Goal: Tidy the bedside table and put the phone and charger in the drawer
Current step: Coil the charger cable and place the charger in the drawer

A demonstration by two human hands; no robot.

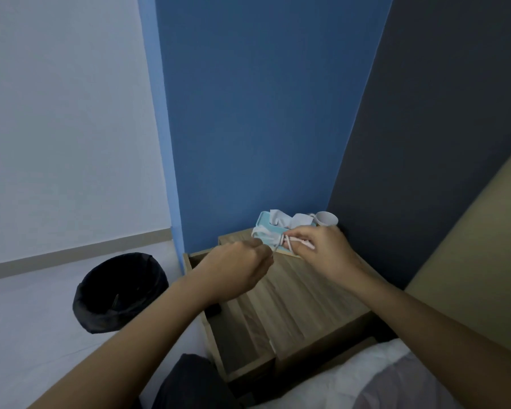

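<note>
Over the wooden bedside table (301,293), both my hands hold a pale pink-white charger cable (288,242). My right hand (325,252) grips its bunched loops. My left hand (236,273) is closed, pinching the cable's other end close beside the right hand. The table's drawer (236,338) stands pulled out on the left, below my left forearm. A small dark object (213,310) shows in the drawer under my left wrist; what it is cannot be told. No phone can be made out for certain.
A light blue tissue box (263,221) with white tissue sticking out and a white cup (326,221) stand at the table's back by the blue wall. A black-lined bin (118,293) sits on the floor to the left. White bedding (351,379) lies at the bottom right.
</note>
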